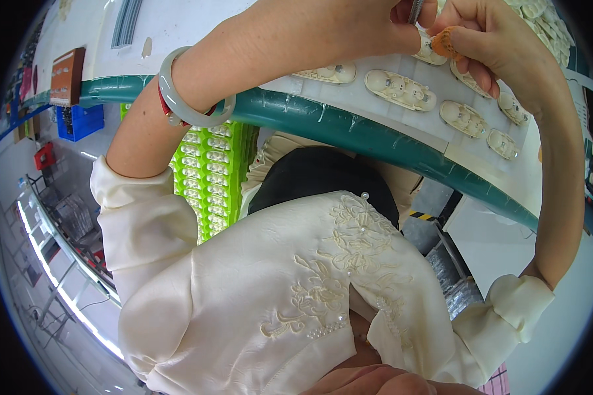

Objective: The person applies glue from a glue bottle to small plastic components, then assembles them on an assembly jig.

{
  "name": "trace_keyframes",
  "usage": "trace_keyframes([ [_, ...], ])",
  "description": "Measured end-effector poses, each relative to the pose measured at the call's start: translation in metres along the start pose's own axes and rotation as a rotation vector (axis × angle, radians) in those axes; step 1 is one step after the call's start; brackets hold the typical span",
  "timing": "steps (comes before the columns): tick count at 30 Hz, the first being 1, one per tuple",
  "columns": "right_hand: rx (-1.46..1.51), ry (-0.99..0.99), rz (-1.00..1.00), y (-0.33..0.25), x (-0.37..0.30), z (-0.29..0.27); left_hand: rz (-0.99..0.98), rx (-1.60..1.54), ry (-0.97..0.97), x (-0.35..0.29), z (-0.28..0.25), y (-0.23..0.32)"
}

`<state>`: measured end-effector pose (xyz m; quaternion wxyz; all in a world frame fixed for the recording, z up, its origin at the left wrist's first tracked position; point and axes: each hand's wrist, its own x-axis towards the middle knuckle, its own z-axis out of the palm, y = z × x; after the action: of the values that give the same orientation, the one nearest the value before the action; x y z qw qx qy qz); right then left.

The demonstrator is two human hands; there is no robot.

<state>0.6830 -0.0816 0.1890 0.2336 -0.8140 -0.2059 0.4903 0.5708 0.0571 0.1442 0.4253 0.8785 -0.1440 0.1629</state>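
Note:
At the top right, my left hand (405, 29) is closed around a slim metal tool (415, 10), whose ends are hidden. Right beside it, my right hand (491, 43) has its fingers pinched together, with an orange textured cover (445, 43) at the tip of one digit. What lies in that pinch is hidden. Just below the fingertips is a small cream oval part (429, 52), partly covered. More such parts rest on the pale work mat under my hands, among them one cream part (400, 90) with small fittings on top and another part (462, 118).
A green padded edge (290, 108) curves along the table front. Bright green trays (207, 174) full of small parts stand below it. A brown block (66, 76), a blue bin (80, 123) and grey strips (126, 23) are at left. Cream pieces (543, 26) are heaped at far right.

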Motion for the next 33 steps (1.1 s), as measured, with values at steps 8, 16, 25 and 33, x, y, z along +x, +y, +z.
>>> trace_keyframes([
  [8, 0.124, -0.078, -0.008, -0.003, -0.010, -0.021, 0.045, -0.023, -0.004, 0.002, 0.001, 0.002],
  [16, 0.095, -0.122, -0.159, 0.016, 0.018, -0.004, -0.175, 0.005, -0.066, 0.003, 0.002, 0.012],
  [25, 0.109, -0.133, -0.115, 0.016, 0.023, -0.009, -0.209, 0.073, -0.106, 0.004, 0.004, 0.014],
  [33, 0.160, -0.195, -0.149, 0.014, 0.027, -0.010, -0.402, -0.137, 0.129, 0.012, -0.027, 0.009],
])
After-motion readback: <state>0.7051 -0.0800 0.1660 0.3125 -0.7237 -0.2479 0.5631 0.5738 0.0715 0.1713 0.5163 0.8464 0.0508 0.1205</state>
